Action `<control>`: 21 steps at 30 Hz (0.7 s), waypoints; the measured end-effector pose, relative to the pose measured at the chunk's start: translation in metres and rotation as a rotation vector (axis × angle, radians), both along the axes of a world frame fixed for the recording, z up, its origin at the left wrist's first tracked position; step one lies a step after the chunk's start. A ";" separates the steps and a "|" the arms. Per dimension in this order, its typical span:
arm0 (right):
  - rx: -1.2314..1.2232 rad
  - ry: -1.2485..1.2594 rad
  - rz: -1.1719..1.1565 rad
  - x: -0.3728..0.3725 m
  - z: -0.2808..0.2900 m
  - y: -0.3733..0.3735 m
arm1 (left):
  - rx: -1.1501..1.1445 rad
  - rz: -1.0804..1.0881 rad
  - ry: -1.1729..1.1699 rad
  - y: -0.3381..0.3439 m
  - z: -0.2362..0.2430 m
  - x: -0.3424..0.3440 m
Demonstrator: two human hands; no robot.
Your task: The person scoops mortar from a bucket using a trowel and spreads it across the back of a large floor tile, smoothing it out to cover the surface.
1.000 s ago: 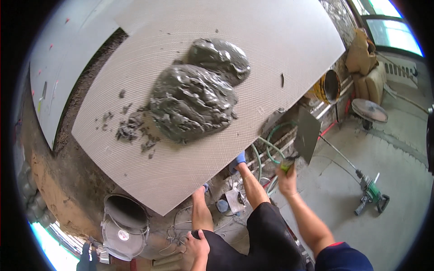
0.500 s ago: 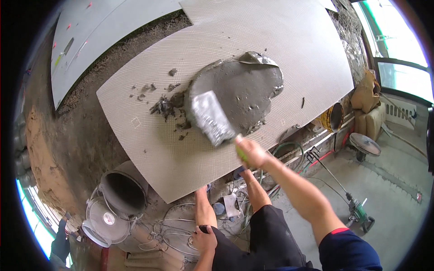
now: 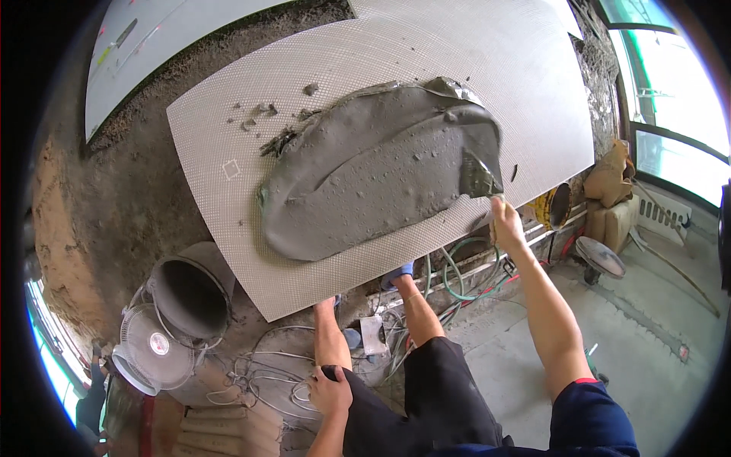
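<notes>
My right hand is closed round the handle of a trowel, whose wide blade is smeared with grey mortar. The blade lies at the right end of a broad, smooth bed of wet mortar. Under the mortar is a large pale tile with a fine grid texture on its upper face. Down by my knee, my left hand rests on the leg at the hem of the black shorts, fingers somewhat apart, holding no tool.
Mortar crumbs dot the tile's left part. A grey bucket and a white fan stand lower left. Cables tangle near my feet, and a green hose loops beside them. Another large panel lies far left.
The trowel has swept from the mortar's left side to its right end. The mortar now spreads farther left and toward me, covering more tile. My left hand stays on the knee.
</notes>
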State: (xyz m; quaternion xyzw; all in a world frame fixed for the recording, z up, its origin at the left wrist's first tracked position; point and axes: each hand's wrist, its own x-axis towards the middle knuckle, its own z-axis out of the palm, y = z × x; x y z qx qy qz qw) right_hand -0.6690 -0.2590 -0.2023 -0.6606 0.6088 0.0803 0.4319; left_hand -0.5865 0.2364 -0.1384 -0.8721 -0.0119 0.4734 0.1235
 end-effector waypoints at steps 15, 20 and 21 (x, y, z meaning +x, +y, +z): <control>0.232 0.114 0.632 0.094 -0.003 0.260 | 0.008 -0.009 -0.002 -0.017 0.003 -0.002; -0.193 0.168 0.744 0.043 -0.022 0.142 | -0.003 0.025 -0.007 -0.010 -0.001 -0.007; -0.218 0.236 0.655 0.044 -0.016 0.115 | 0.000 0.037 -0.014 -0.008 0.000 -0.007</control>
